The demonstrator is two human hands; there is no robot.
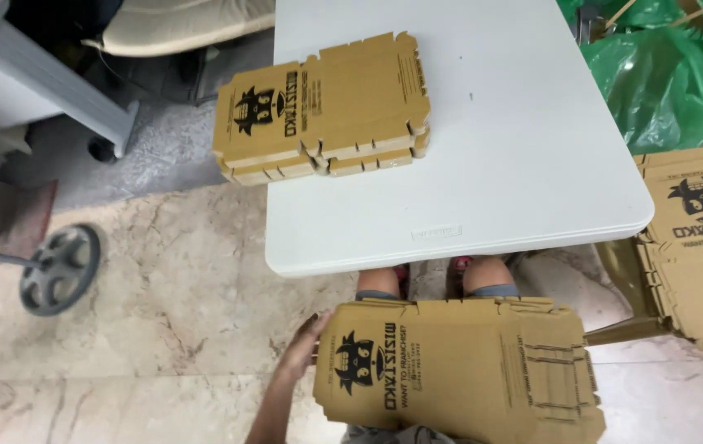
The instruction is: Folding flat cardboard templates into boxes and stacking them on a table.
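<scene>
Setting: marble floor, white folding table [516, 164], green plastic bags [664, 74] beyond.
Left hand [302, 349]: fingers flat against edge of flat cardboard box blank [458, 370] lying across the lap.
Right hand: out of sight; state cannot be told.
Table stack [327, 107]: overhangs left edge.
Risk: stack may tip off; lap blank may slide, steadied on one visible side.

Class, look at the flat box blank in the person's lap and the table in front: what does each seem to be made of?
Box blank: brown corrugated cardboard, matte, judging by die-cut tabs, creases and black print. Left hand touches its edge. Table: probably moulded plastic, white, faintly textured, with rounded edges.
</scene>
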